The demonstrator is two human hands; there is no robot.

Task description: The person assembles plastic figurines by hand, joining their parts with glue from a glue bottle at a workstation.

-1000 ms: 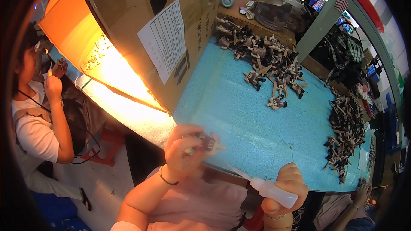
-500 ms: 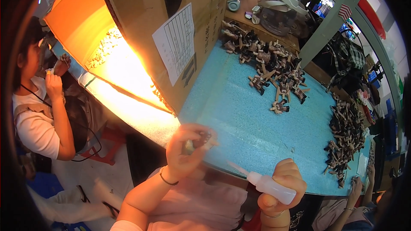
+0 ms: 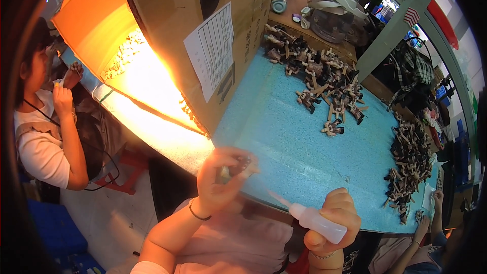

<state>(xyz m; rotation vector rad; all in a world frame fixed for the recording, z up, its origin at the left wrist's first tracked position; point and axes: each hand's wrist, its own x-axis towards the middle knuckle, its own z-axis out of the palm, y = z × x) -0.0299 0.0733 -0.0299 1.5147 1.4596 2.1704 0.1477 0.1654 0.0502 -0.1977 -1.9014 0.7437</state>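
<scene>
My left hand (image 3: 215,182) is raised over the table's near edge, its fingers pinched round a small dark brown and flesh-coloured figurine (image 3: 240,166). The fingers hide part of that piece. In my right hand (image 3: 341,215) a white squeeze bottle (image 3: 323,226) is gripped, lying tilted. Its thin nozzle (image 3: 279,199) points up and left toward the figurine, with a gap between them. Beyond my hands, a loose heap of similar figurines (image 3: 332,106) lies on the blue tabletop (image 3: 284,137).
A tall cardboard box (image 3: 243,35) stands at the table's left, beside a brightly lit open carton (image 3: 96,25). More figurines (image 3: 408,157) are piled along the right edge. A co-worker (image 3: 48,137) sits at the left; another person's hands (image 3: 423,223) are at the lower right.
The bottle and my right hand have shifted slightly left. My left hand stays nearly still with the figurine. At the lower left, a person's leg and sandalled foot have gone from view.
</scene>
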